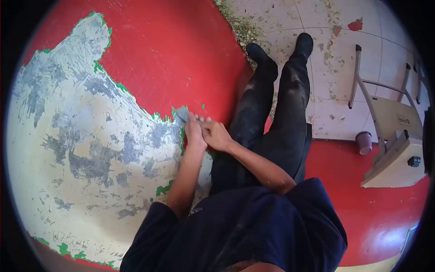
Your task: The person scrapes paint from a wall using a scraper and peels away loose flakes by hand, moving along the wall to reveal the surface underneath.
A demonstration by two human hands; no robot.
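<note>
Both hands are closed together around a paint scraper, whose grey blade (pixel 182 114) points up and left against the painted surface. My left hand (pixel 195 132) wraps its handle, and my right hand (pixel 217 136) grips close beside it on the right. Most of the handle is hidden by the fingers. The blade lies at the ragged border between the red paint (pixel 167 63) and a large stripped patch (pixel 113 149) of off-white and grey. Thin green paint edges (pixel 165 188) show along that border.
My legs (pixel 290 99) stretch out past my hands. Paint flakes (pixel 244 29) litter the pale tile floor (pixel 335 81), thickest along the red surface's edge. On the right are a brown plastic cup (pixel 364 143) and a beige chair (pixel 394 118) with metal legs, lying tipped.
</note>
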